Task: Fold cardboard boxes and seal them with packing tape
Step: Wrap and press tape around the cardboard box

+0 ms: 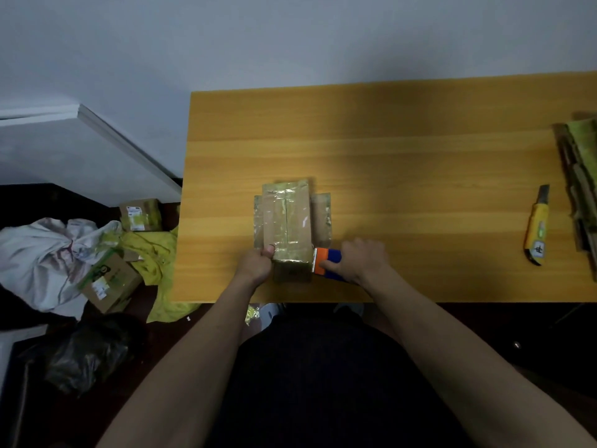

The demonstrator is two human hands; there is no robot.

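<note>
Left hand (pixel 255 265) pinches the box (pixel 287 227); right hand (pixel 358 260) grips the tape dispenser (pixel 326 260).

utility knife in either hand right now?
No. The yellow utility knife lies untouched on the table, far from the right hand, which holds the tape dispenser.

- The left hand (pixel 256 265) grips the near left corner of the cardboard box (pixel 288 221) on the worktop (pixel 420 163).
- The right hand (pixel 361 260) holds the tape dispenser (pixel 326 260) against the box's right edge.
- A utility knife (pixel 538 226) lies far right.
</note>
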